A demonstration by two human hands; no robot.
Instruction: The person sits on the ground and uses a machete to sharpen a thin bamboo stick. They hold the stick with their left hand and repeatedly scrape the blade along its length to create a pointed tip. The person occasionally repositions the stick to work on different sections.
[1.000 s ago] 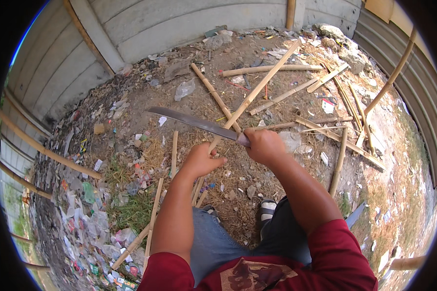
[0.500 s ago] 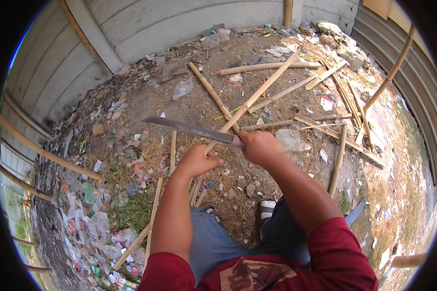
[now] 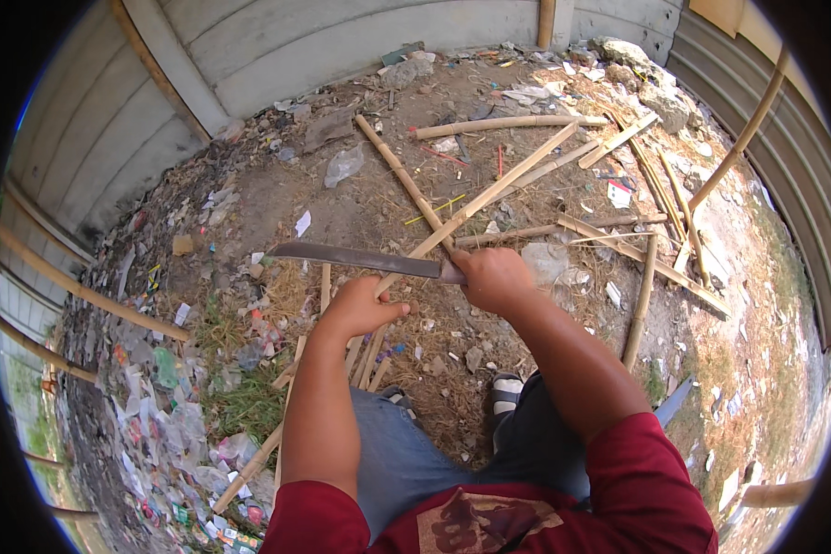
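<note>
**Listener:** What are your hands doing?

**Me:** My right hand (image 3: pixel 497 280), at centre frame, is closed around the handle (image 3: pixel 451 271) of a long, dark blade (image 3: pixel 360 258), which points to the left of the frame. My left hand (image 3: pixel 365 307), just left of centre, is curled on a pale bamboo strip (image 3: pixel 489 192), thumb sticking out to the right; its fingers are partly hidden, so I cannot tell how tightly they hold.

**Listener:** Where is the strip?

**Me:** It runs from my left hand towards the upper right, passing over a bamboo pole (image 3: pixel 397 171) that slants down from the upper middle. The blade lies across it just above my left hand; whether the edge bites, I cannot tell.

**Listener:** How is this best handled?

**Me:** I judge that the blade wants a low, even angle and light strokes away from my left hand, with the thumb tucked well clear of the metal and the strip kept from rolling.

**Listener:** What differs from a second ago?

**Me:** The blade lies nearer level, its tip lower in the frame. The strip's far end sits lower too, so the strip slants less steeply. My left hand is slightly further left; both grips look alike.
</note>
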